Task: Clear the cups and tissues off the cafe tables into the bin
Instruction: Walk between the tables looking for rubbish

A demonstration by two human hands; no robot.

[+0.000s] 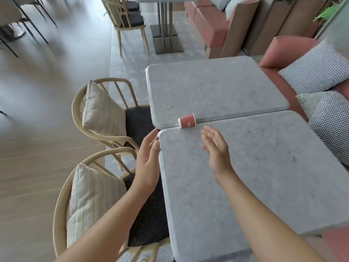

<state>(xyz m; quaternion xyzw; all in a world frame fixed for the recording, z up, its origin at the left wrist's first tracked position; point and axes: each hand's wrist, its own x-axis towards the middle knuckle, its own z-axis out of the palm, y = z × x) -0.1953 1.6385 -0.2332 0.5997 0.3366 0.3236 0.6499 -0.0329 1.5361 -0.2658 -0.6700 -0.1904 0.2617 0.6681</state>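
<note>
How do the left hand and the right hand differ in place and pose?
The left hand is at the left edge of the near table; the right hand is over its top. The left hand's fingers lie together; the right hand's are spread. Both are open, hold nothing and point toward the red cup lying on its side.

We see two grey stone tables set edge to edge, the far table [217, 87] and the near table [245, 167]. One red cup [187, 121] lies on its side at their seam (rim pointing left), near the left corners.
</note>
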